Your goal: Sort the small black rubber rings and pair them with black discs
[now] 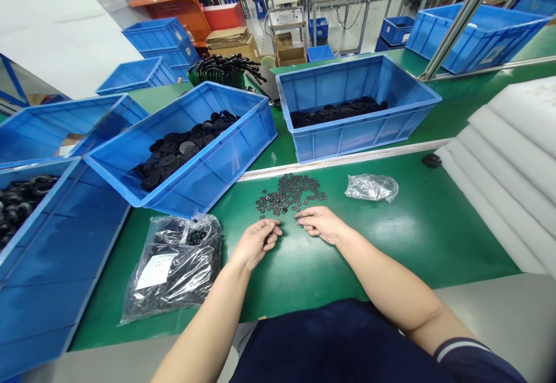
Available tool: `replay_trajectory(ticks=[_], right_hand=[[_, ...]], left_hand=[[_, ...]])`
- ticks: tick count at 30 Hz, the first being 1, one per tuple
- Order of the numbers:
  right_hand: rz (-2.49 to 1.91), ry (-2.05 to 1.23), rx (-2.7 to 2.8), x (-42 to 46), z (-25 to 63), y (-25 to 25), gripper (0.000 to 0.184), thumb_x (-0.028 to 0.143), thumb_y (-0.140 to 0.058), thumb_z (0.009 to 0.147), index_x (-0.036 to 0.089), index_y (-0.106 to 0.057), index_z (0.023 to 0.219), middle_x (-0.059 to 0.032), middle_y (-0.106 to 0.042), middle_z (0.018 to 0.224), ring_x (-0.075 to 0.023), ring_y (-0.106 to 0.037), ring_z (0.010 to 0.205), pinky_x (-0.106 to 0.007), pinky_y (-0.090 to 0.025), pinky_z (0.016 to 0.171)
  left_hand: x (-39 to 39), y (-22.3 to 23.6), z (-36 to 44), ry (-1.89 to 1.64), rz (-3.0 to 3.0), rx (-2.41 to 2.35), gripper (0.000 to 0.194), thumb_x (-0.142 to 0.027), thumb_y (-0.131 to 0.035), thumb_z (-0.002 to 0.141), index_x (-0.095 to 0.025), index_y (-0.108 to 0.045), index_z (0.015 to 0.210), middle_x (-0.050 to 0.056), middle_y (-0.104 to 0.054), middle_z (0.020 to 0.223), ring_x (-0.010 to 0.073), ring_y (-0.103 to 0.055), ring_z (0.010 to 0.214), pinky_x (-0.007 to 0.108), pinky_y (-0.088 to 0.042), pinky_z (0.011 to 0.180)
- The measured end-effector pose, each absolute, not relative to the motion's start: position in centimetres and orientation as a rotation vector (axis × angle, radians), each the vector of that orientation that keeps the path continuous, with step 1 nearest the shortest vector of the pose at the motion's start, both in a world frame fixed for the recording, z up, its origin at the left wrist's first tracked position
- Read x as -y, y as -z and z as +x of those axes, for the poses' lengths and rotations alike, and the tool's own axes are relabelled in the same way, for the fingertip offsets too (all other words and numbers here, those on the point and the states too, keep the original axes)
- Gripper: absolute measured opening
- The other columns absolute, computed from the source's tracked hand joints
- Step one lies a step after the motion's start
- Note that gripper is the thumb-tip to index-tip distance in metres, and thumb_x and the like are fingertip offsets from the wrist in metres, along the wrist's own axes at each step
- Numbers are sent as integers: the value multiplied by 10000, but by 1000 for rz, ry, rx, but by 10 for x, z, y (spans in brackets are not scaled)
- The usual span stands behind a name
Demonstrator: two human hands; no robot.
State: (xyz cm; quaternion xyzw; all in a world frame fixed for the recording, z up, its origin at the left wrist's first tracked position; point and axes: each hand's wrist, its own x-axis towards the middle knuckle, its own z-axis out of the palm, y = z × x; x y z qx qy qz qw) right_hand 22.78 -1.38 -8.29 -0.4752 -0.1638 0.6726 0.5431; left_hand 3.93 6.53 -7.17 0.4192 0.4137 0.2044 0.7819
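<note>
Just beyond the left hand and the right hand: the small dark rings lie in one loose heap on the green table.
Left fingers: thumb and fingers are curled inward near the heap; from my remote seat I cannot tell if they are closed on a ring.
Right fingers: they are apart from the left ones, thumb and forefinger near each other; something small and dark seems to be at the tips, but I cannot say surely that it is held.
Work between the hands: I judge it is handling of rings by the fingertips. To do it well, I would take first those lying alone at the near edge, pinch lightly, and not push the heap wider.
Count at the hands: two hands; the rings are in dozens, too crowded for my exact count.
Count left of the hands: one filled plastic bag with one white label; farther left, one blue bin of black parts.
Count beyond the heap: two more, the left-front bin and the right-front bin, their black contents overlapping.
Count right of the hands: one small clear bag, one loose black disc, one stack of white sheets.
</note>
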Motion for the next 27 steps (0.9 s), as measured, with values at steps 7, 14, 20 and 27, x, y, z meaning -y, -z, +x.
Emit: replay_trajectory(ticks=[7,14,20,27], right_hand=[[-1107,-1594,388,14,229,85,308,278,-807,571,118,-587,715,-11,-595,616,-20,-336,438,-167,-127,387],[-1234,-1521,523,15,222,86,252,263,-752,616,148,-579,758,60,-510,479,-23,-288,379,-171,-134,375],[-1350,-1408,627,17,219,84,204,286,-715,639,159,-588,736,95,-413,422,-34,-285,362,-180,-171,367],[-1427,-1302,773,16,218,88,172,295,-708,662,154,-639,731,22,-595,560,-68,-409,436,-208,-305,433]], left_hand=[[-49,81,58,-364,819,-817,375,-375,-780,677,-100,-624,879,-32,-501,556,11,-272,410,147,-118,372],[-48,84,66,-459,884,-871,356,-320,-783,651,-95,-611,867,66,-653,710,25,-351,436,156,-180,380],[-44,84,71,-446,953,-903,352,-381,-785,650,-106,-594,759,57,-651,693,23,-348,427,161,-173,372],[-44,87,76,-488,944,-968,361,-378,-818,582,-100,-635,719,14,-580,604,32,-371,443,167,-209,389]])
